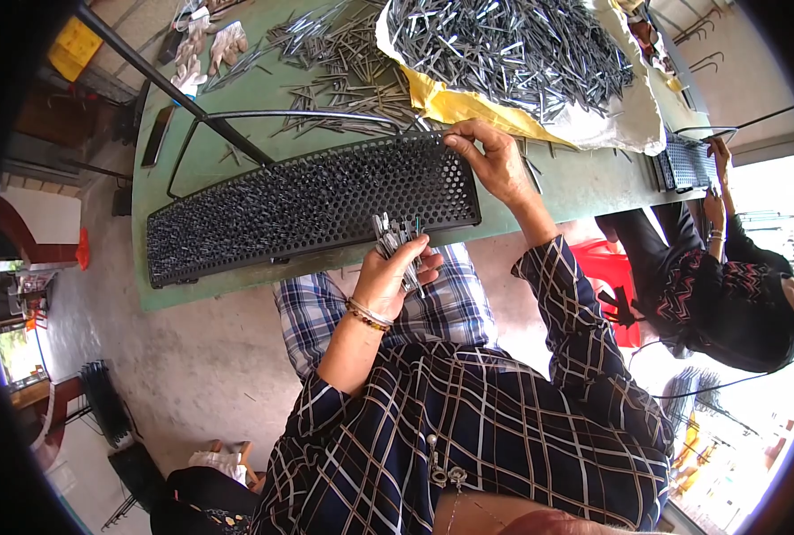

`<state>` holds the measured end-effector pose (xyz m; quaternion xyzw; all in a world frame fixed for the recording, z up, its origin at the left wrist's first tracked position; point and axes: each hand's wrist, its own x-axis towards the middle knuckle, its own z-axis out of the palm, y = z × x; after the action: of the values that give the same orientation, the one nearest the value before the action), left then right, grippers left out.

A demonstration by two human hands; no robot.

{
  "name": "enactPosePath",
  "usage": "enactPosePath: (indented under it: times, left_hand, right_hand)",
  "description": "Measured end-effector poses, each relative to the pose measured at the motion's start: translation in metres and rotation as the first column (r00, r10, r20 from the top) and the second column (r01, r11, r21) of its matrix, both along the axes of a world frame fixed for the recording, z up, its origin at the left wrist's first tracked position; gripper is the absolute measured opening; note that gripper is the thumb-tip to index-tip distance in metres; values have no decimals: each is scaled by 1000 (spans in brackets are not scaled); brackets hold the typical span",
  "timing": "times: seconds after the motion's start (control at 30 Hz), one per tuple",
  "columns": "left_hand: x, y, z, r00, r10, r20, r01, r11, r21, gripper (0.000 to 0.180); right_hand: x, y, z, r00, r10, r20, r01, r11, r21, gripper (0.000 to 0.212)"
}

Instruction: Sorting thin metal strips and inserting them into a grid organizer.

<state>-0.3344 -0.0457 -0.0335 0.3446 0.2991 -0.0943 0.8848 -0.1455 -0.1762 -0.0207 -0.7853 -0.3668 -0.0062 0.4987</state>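
Rack: the long black rack (312, 201) with lots of round holes lies along the near edge of the table, right in front of the person. Its left and middle parts look packed with thin bits; at the right end many holes are open and pale light shows through.
Left hand: the left hand (386, 278) is curled around a bunch of sticks (395, 234), thumb across them. It is just in front of the rack's lower edge, right of its middle.
Right hand: the right hand (497, 165) is at the rack's top edge, near the right end. Its thumb and first finger are close together; I cannot tell if a stick is between them.
Table: the table (593, 183) is green and holds the rack and the sticks.
Big pile: a heap of dark sticks (513, 58) lies on a white and yellow sack (637, 125) behind the rack.
Loose sticks: more sticks (343, 76) are spread on the table, left of the sack.
Gloves: pale gloves (227, 45) lie at the far left corner.
Lap: a blue and white checked cloth (455, 303) is under the left hand.
Other person: at the right, a co-worker (727, 294) in dark clothes has both hands at another rack (687, 165). A red seat (611, 267) is near them.
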Motion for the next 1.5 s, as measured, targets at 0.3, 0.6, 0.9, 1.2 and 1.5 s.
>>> enactPosePath:
  times: [0.3,0.6,0.9,1.2,1.5]
  left_hand:
    - [0,1,-2,1000,5,-5,-5,1000,-5,13]
    - [-1,1,1,1000,-8,-8,8,1000,8,15]
    - [-4,3,-3,999,-13,30,13,1000,-10,16]
    - [-5,3,-3,997,-41,63,44,998,-37,25]
    - [-7,3,-3,994,-56,92,59,998,-34,29]
  right_hand:
    - [3,-8,0,998,18,55,-17,1000,-15,13]
    - [-3,1,-9,963,39,266,-24,998,-62,13]
    - [-14,2,-9,884,-120,452,173,982,-78,15]
    - [-19,0,-9,860,-128,494,208,972,-110,17]
    - [-19,4,2,772,-95,629,296,929,-224,10]
